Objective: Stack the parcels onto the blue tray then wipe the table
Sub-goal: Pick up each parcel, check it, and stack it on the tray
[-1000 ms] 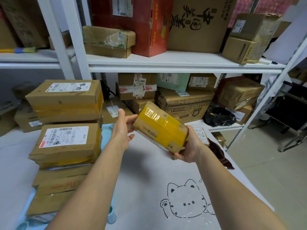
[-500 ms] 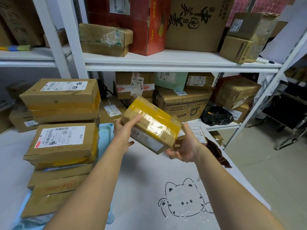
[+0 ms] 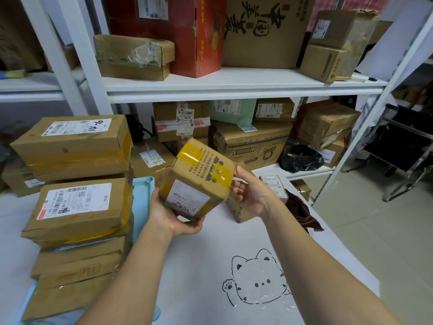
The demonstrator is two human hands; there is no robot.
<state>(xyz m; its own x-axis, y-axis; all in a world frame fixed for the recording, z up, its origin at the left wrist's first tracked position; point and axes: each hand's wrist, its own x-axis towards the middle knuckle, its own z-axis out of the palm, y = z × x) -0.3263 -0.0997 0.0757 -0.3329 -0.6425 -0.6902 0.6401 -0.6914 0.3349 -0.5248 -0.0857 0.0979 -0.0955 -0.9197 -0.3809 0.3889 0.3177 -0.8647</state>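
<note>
I am seeing my left hand (image 3: 174, 219) cupping the small parcel (image 3: 199, 181) from below, fingers wrapping its lower corner; my right hand (image 3: 251, 195) is bracing its right side, fingers loosely curled against the edge. The parcel is hanging above the tabletop (image 3: 199, 266), tilted, label face toward me. Compared with half a second ago, it is turning: then the yellow-taped face was uppermost and the left hand was reaching over the top; now that hand is sitting underneath.

Label print is blurring, unreadable. Behind my right hand a second parcel (image 3: 239, 207) is lying on the tabletop, mostly hidden, with a dark cloth (image 3: 302, 214) just beside it. The blue tray (image 3: 141, 202) is showing only as a strip, the parcel stack (image 3: 77, 207) covering most of it; the stack's foot is running off the frame's bottom.

Open tabletop is lying between stack and right edge, around the printed cat (image 3: 257, 282). The shelf (image 3: 234, 87) is overhanging the far side.
</note>
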